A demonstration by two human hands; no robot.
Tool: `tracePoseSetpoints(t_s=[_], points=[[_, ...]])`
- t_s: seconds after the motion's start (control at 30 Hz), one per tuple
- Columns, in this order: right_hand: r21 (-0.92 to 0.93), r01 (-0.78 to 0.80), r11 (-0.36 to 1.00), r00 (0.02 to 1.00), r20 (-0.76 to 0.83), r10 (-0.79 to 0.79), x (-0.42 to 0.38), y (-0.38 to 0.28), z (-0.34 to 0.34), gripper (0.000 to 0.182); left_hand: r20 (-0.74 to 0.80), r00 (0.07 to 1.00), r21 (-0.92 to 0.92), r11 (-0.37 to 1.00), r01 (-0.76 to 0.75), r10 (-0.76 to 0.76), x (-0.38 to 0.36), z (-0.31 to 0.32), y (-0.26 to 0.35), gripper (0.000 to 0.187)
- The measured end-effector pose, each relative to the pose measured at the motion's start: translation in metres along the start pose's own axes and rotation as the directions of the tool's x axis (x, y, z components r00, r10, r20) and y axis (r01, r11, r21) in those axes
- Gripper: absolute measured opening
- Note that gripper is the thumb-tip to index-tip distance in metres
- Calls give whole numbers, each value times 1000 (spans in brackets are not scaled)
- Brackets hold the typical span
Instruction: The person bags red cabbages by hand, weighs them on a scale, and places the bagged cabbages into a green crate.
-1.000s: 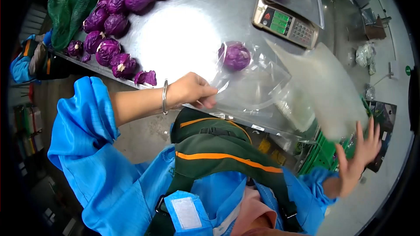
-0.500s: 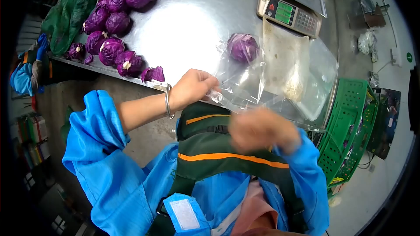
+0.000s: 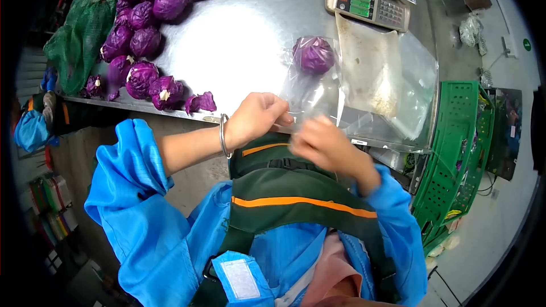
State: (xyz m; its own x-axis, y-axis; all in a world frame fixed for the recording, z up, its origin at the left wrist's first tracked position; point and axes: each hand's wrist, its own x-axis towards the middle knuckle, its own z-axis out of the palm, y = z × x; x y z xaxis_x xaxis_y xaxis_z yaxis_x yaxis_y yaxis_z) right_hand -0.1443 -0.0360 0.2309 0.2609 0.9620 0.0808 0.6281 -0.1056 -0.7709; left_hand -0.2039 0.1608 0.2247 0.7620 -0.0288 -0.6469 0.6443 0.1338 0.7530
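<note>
A purple cabbage lies inside a clear plastic bag on the metal table, with the bag's open end toward me. My left hand has its fingers closed on the near left edge of the bag, at the table's front edge. Close to its right, my right hand is curled by the bag's near end, slightly blurred; its fingertips are pressed together and what they hold, if anything, is too small to make out.
Several purple cabbages and a green net occupy the table's left side. A scale stands at the back right, near flat plastic bags. Green crates stand at the right. Another person's blue sleeve shows far left.
My right hand has moved up and left, closer to my left hand. The view has shifted slightly, so the scale sits higher and further left.
</note>
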Motion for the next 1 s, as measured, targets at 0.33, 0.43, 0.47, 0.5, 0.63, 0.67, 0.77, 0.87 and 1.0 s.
tracePoseSetpoints(t_s=[0.33, 0.43, 0.47, 0.5, 0.63, 0.67, 0.77, 0.87, 1.0], points=[[-305, -952, -2, -1, -2, 1000, -450, 80, -36, 20, 212, 945, 68, 969, 239, -248, -6, -34, -10, 29], [553, -747, 369, 248, -284, 926, -254, 59, -17, 40, 105, 881, 832, 444, -332, 462, 13, -40, -38, 50], [817, -540, 200, 286, -46, 957, -213, 54, -13, 45, 201, 727, 897, 174, -405, 657, 26, -37, -46, 63], [938, -347, 9, 411, 144, 900, -183, 48, -5, 44, 189, 654, 878, 172, -446, 733, 40, -29, -44, 70], [909, -415, -47, 733, 364, 575, -138, 15, -4, 30, 206, 367, 740, 101, -665, 907, 99, 18, -21, 72], [933, -358, -22, 760, 305, 574, -155, 10, -11, 24, 274, 314, 699, 36, -714, 909, 107, 23, -15, 62], [998, -57, 7, 853, 45, 520, -240, 3, -50, 21, 258, 252, 635, 33, -772, 933, 130, 17, -20, 33], [89, -982, -164, -119, 373, 920, -328, 25, -34, 40, 177, 336, 655, 144, -742, 925, 111, 14, -15, 23], [336, -772, 539, 410, -384, 827, -265, 89, -3, 63, 219, 416, 649, 187, -738, 883, 102, 5, -17, 28]])
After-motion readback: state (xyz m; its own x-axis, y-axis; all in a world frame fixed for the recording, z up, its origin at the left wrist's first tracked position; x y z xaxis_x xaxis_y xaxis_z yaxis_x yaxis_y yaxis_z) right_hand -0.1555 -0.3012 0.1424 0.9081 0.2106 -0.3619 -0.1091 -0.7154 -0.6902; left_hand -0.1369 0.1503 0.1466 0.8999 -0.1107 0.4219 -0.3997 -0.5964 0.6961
